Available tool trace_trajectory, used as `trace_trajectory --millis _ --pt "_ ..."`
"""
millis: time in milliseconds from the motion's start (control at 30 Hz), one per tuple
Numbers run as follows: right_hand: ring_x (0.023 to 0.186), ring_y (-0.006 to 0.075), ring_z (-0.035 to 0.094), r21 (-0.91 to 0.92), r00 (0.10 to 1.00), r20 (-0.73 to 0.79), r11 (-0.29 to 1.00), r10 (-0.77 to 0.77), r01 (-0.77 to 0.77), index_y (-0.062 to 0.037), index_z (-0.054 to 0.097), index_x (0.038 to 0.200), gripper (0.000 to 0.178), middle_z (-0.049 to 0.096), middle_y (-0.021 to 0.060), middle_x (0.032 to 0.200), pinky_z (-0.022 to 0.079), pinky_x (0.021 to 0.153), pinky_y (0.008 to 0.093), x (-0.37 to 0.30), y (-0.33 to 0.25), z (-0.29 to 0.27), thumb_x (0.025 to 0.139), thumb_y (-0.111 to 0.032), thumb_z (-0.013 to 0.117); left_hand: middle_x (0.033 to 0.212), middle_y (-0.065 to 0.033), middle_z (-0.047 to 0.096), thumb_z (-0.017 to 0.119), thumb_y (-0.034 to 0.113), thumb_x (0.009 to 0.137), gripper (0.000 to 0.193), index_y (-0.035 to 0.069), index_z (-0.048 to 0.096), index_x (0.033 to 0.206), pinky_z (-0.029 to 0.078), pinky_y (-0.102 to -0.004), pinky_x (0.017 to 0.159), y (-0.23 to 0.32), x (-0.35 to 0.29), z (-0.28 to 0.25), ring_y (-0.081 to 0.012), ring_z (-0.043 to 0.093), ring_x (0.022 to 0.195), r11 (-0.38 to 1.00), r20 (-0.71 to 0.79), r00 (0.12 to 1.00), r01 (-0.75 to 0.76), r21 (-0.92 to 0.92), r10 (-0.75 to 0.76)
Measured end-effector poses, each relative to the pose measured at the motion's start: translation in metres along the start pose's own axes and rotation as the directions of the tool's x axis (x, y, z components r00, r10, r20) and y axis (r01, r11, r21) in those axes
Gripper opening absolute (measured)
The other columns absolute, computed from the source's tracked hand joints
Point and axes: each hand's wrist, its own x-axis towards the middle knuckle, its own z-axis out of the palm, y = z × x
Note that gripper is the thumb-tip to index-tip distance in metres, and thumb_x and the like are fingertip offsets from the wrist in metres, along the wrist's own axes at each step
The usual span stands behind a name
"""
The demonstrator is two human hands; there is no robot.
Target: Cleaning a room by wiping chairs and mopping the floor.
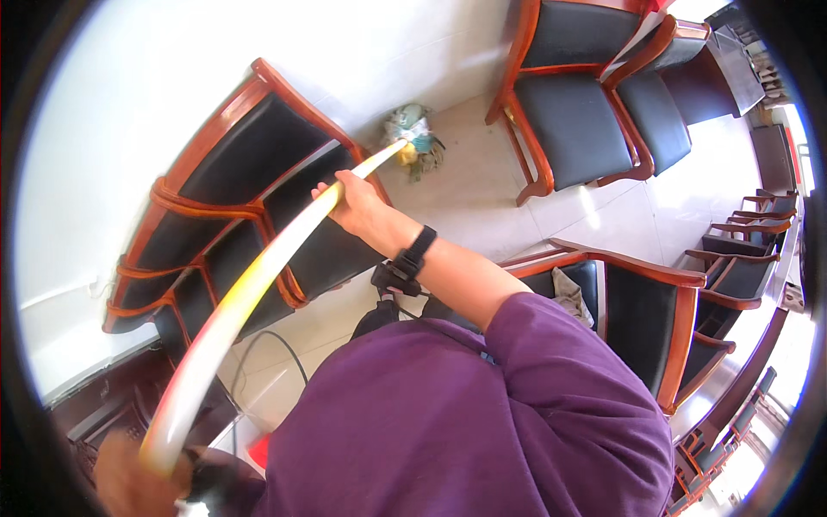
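A mop runs diagonally across the view; its long white, yellow and red handle bends with the lens. At the far end its stringy head, in white, teal and yellow, rests on the floor by the wall. My right hand is closed round the handle's farther part, a black strap on that wrist. At the lower left my left hand, smeared by motion, wraps the handle's near end.
Wooden chairs with black padding line the wall at left. More black chairs stand at the far right of the mop head. Behind my right arm, a grey cloth lies on another chair. A thin dark cable curves over the pale tiles.
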Motion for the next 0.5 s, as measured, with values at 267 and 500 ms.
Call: trace_trajectory --millis 267,500 --pt "0.044 0.0158 0.041 -0.195 0.974 -0.209 0.973 0.086 -0.127 -0.004 0.036 0.077 0.01 0.037 0.0056 0.057 0.039 0.038 0.0275 0.097 -0.052 -0.074 0.078 -0.002 0.046 0.061 -0.0012 0.049 0.074 0.012 0.059 0.02 0.007 0.055 0.065 0.04 -0.0419 0.079 -0.157 -0.035 0.084 -0.019 0.052 0.068 0.828 0.327 0.761 0.524 0.199 -0.56" --pt "0.035 0.0089 0.036 0.108 0.961 -0.056 0.959 0.27 -0.263 -0.0083 0.033 0.064 0.017 0.036 -0.0009 0.048 0.034 0.031 0.02 0.086 -0.094 -0.092 0.076 -0.007 0.045 0.063 0.0003 0.049 0.074 0.012 0.06 0.019 0.008 0.056 0.065 0.039 -0.0416 0.078 -0.174 -0.009 0.097 -0.018 0.051 0.068 0.895 0.534 0.735 0.433 0.107 -0.419"
